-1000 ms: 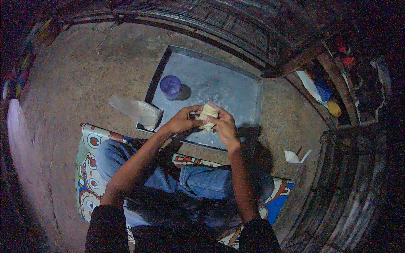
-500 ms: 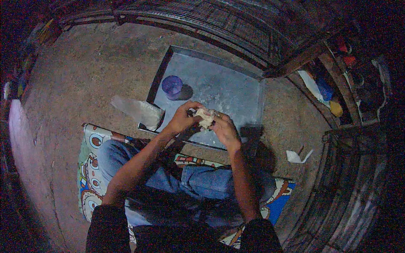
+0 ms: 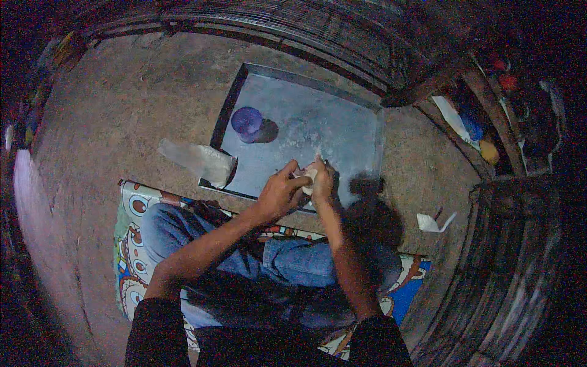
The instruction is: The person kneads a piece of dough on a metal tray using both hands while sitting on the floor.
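Note:
A pale lump of dough (image 3: 310, 178) is pinched between my two hands, above the near part of a shallow grey metal tray (image 3: 342, 116). From the left, my left hand (image 3: 282, 192) closes thumb and fingers on it. My right hand (image 3: 323, 181) wraps its other side, and the fingers hide much of the lump. White floury smears mark the tray's surface beyond my hands. A purple cup (image 3: 247, 121) stands in the tray's left part. At the near left corner, a clear plastic bag with white contents (image 3: 211, 167) leans over the rim.
I sit cross-legged on a cartoon-printed mat (image 3: 136, 235) on a bare floor. A white scrap (image 3: 431, 221) lies on the floor at right. Wooden slats (image 3: 477, 263) run along the right side, and a shelf with coloured items (image 3: 474, 125) stands at the far right.
Both hands have come closer together and slightly nearer to me. My right hand now covers more of the dough, which shows less than before.

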`<control>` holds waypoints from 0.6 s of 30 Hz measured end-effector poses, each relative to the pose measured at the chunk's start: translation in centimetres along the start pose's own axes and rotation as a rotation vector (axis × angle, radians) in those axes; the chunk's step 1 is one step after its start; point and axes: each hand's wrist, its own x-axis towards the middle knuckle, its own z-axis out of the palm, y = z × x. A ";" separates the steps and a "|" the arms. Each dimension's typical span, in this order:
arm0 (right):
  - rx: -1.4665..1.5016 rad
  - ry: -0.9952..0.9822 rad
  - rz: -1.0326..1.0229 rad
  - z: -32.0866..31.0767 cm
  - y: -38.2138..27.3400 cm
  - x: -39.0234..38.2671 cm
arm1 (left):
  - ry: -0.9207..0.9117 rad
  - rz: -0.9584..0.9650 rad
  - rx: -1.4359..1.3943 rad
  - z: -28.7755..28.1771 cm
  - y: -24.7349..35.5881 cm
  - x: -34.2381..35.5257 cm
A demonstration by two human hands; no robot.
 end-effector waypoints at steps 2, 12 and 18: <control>-0.097 0.157 -0.218 -2.0 3.6 2.7 | 0.007 0.003 -0.062 1.1 0.5 0.6; -0.574 0.180 -0.477 -1.4 -1.8 0.1 | -0.101 -0.390 -0.392 2.6 -0.5 -0.1; -0.509 0.093 -0.232 -1.9 -3.5 -0.6 | -0.119 -0.406 -0.395 1.3 -0.9 0.8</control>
